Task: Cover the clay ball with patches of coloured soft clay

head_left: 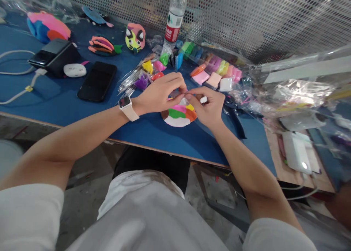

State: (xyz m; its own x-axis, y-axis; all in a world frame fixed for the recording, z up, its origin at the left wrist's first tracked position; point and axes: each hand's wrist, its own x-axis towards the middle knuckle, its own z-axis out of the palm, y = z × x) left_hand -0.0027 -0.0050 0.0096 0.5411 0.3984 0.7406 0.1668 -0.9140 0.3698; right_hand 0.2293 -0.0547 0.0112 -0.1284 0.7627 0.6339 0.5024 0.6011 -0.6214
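Observation:
My left hand (pixel 164 92) and my right hand (pixel 208 105) meet above a round, multicoloured clay piece (pixel 177 113) near the table's front edge. Thumb and forefinger are pinched on each hand, the tips touching. Whatever lies between the tips is too small to make out; something thin and translucent shows just below them. A small white lump (pixel 203 99), which looks like clay, sits in the curled fingers of my right hand. Both hands partly cover the clay piece, whose visible part has white, green, orange, pink and yellow patches.
Clay packs (pixel 216 66), a water bottle (pixel 174 20) and metal sticks (pixel 131 77) stand or lie behind the hands. A black phone (pixel 98 81) and mouse (pixel 75 70) are left. Black-handled pliers (pixel 237 121) lie right. Painted-looking clay figures (pixel 135 37) line the back.

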